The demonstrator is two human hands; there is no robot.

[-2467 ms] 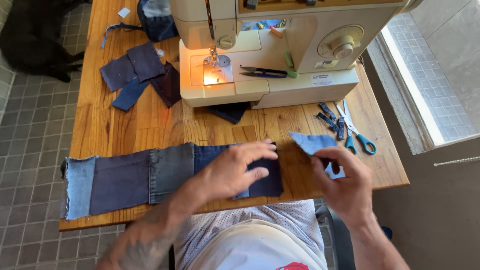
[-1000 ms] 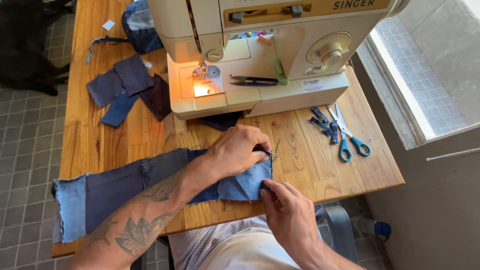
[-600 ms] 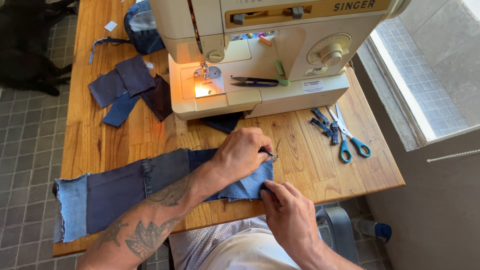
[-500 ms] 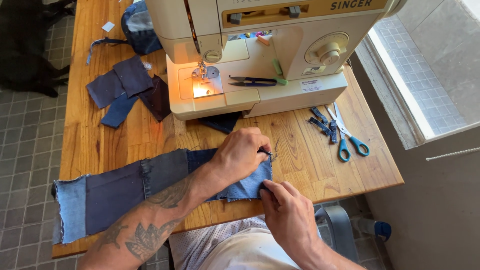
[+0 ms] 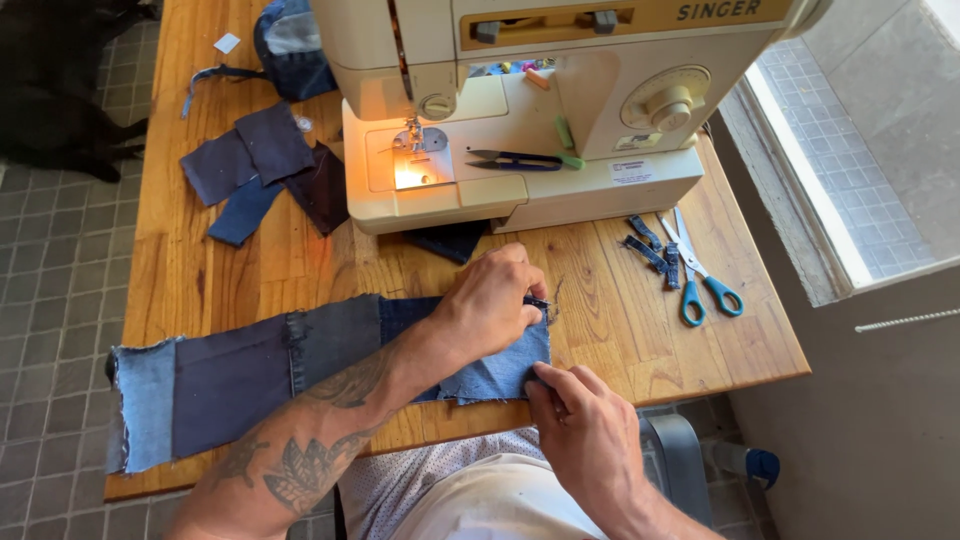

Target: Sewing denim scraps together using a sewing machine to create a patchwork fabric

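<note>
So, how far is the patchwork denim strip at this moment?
Done: the long denim strip already has several joined panels. In hand: the left hand presses a lighter blue patch onto the strip's right end, and the right hand pinches its lower edge. Left: loose dark pieces lie unused beside the sewing machine.

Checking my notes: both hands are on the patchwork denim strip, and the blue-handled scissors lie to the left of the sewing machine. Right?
Not quite. In the head view the scissors lie right of the sewing machine; both hands are on the denim strip.
</note>
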